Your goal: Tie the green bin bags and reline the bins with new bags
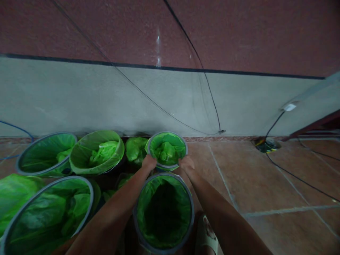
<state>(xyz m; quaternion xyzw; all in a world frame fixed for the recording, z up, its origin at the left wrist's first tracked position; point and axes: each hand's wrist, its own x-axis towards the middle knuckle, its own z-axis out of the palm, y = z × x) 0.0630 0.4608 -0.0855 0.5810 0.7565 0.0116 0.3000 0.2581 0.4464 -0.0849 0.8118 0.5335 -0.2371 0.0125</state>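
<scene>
Gripping the far lined bin

We are holding the small bin (167, 150) by the wall, left hand (149, 162) and right hand (186, 162) fingers closing on its opposite rims, beyond a nearer bin (164, 211).

Both hands, left hand (149, 162) and right hand (186, 163), grip the far green-lined bin (167, 150) beyond a nearer bin (164, 212).

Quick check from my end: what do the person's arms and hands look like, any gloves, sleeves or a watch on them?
Both forearms are bare as far as the picture shows: no sleeves in view. The left hand and the right hand wear no gloves. No watch, band or markings show at either wrist. The fingers are mostly hidden, so rings cannot be ruled out.
</scene>
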